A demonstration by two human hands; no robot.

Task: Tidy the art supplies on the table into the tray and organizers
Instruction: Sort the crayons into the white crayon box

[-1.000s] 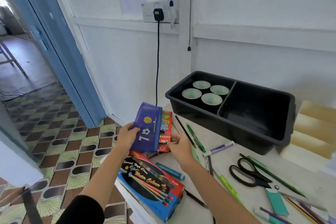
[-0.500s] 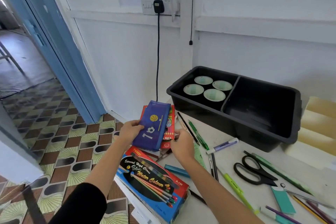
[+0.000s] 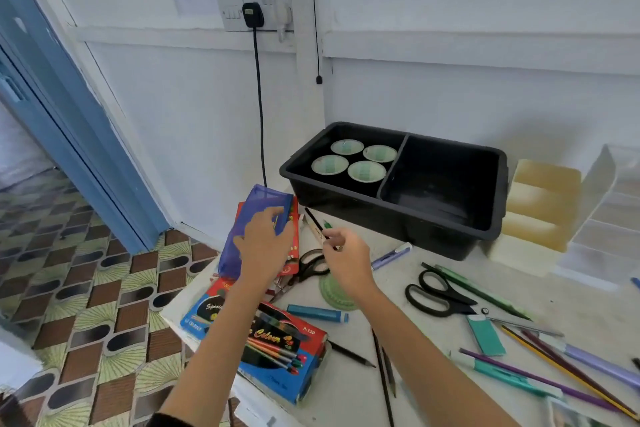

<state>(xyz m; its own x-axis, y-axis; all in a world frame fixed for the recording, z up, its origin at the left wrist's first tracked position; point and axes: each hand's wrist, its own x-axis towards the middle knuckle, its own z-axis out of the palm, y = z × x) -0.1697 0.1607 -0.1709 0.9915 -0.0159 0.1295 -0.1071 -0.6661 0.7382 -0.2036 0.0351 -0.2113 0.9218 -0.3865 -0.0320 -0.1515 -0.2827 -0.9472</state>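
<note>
Pouch (image 3: 250, 218) in left hand (image 3: 265, 246), pencil (image 3: 313, 219) pinched

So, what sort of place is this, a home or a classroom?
Probably a room in a home or small school, used as a craft corner; I cannot tell which. It shows a patterned tiled floor, a wall socket, and a table strewn with scissors and pencils.

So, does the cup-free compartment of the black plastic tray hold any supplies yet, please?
No, that side of the black plastic tray shows only bare dark floor; the four pale green cups fill the other.
</note>
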